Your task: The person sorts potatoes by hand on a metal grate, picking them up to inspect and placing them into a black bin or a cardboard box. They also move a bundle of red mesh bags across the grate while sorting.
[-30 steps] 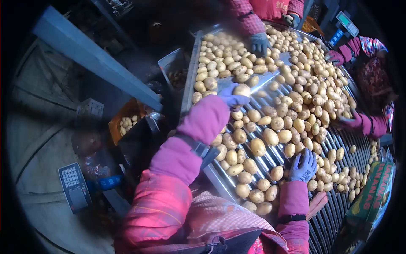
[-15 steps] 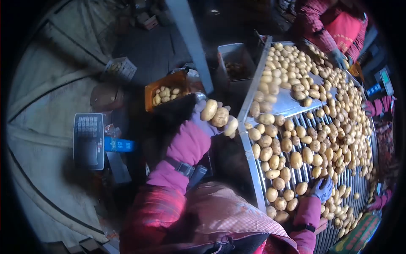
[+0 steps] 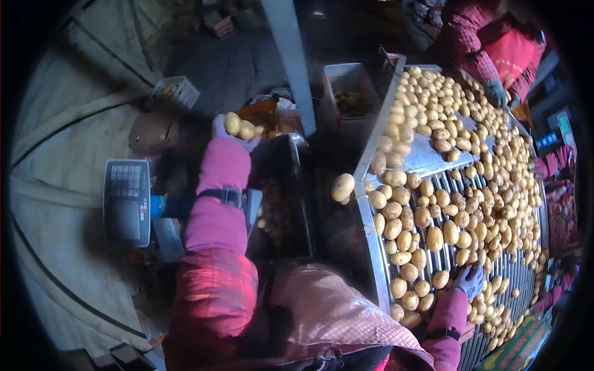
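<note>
My left hand (image 3: pixel 250 144), in a pale purple glove, is closed around potatoes (image 3: pixel 232 124) near the orange crate (image 3: pixel 262 114). One single potato (image 3: pixel 342 187) shows apart from the hand, off the left edge of the sorting table, over the dark gap. On the roller part of the table, my right hand (image 3: pixel 472 281), gloved as well, lies with its fingers stretched out among the potatoes (image 3: pixel 434 236), holding none that I can see. Many loose potatoes cover the rollers (image 3: pixel 438 176) and the metal plate (image 3: pixel 421 152).
A black bin (image 3: pixel 301 210) with potatoes stands below my left arm. To the left is a scale display (image 3: pixel 127 203). A pale bin (image 3: pixel 348 72) stands behind, beside a metal post (image 3: pixel 289 62). Across the table a co-worker's gloved hand (image 3: pixel 496 94) touches potatoes.
My left hand has swung left and away from the table with potatoes in it, onto the orange crate's side. A potato now shows apart from it. My right hand has hardly moved.
</note>
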Motion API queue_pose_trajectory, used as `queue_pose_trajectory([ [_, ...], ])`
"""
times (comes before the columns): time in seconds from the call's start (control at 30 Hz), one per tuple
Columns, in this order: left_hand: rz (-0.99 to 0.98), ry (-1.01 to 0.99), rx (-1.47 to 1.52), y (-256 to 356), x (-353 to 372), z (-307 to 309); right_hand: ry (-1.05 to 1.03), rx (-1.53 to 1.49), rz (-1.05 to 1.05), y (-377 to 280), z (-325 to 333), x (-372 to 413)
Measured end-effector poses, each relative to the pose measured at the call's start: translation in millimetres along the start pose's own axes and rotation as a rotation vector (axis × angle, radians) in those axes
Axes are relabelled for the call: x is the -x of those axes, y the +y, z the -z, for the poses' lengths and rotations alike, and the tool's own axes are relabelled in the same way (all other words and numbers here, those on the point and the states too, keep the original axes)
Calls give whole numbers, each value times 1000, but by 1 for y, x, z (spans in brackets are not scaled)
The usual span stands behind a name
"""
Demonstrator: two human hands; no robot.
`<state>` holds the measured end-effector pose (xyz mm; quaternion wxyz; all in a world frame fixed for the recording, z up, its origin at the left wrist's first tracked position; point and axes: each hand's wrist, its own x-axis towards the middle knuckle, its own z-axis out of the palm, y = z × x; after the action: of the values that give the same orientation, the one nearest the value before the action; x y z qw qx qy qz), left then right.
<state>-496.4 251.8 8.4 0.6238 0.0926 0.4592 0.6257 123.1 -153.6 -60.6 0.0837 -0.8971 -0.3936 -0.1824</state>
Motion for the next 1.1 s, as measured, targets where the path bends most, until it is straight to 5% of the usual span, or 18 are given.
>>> queue_pose_trajectory([
  [0.03,-113,20,-226,2,-13,5,-3,11,2,-4,3,0],
  [0.1,187,-1357,-86,13,-61,18,2,72,-21,-3,-2,1],
  [0.13,230,-1384,-81,-1,-64,4,11,80,-23,-7,3,1],
  [0.2,-113,-431,-656,-13,-58,-22,48,79,-9,-16,8,-1],
  [0.27,406,-724,-479,-46,-44,-81,78,75,-2,-21,10,-2],
  [0.3,515,-1002,-440,-72,-49,-96,75,76,-16,-21,10,-1],
  [0.33,342,-652,-838,-81,35,-161,85,55,-6,-20,9,0],
  [0.43,-111,-1085,-1092,-179,31,-202,76,42,-43,-25,14,-1],
  [0.47,-461,-1111,-1311,-217,18,-217,92,29,-42,-25,13,-1],
  [0.5,-455,-1134,-1315,-234,23,-230,107,17,-41,-25,13,-1],
  [0.57,-981,-983,-1769,-268,35,-253,85,3,-69,-30,19,-3],
  [0.73,-1012,-855,-2332,-292,66,-285,35,-15,-90,-31,27,-6],
  [0.83,-891,-737,-2447,-290,60,-291,11,-15,-113,-32,27,-8],
  [0.9,-852,-808,-2103,-284,59,-280,16,-19,-121,-31,27,-8],
  [0.93,-889,-883,-1680,-297,29,-259,50,-30,-104,-31,27,-7],
  [0.97,-868,-872,-1693,-294,19,-258,55,-5,-91,-33,29,-9],
  [1.03,321,-674,-1111,-278,5,-262,47,3,-82,-30,25,-9],
  [1.1,450,-760,-813,-243,31,-245,79,-13,-90,-31,24,-10],
])
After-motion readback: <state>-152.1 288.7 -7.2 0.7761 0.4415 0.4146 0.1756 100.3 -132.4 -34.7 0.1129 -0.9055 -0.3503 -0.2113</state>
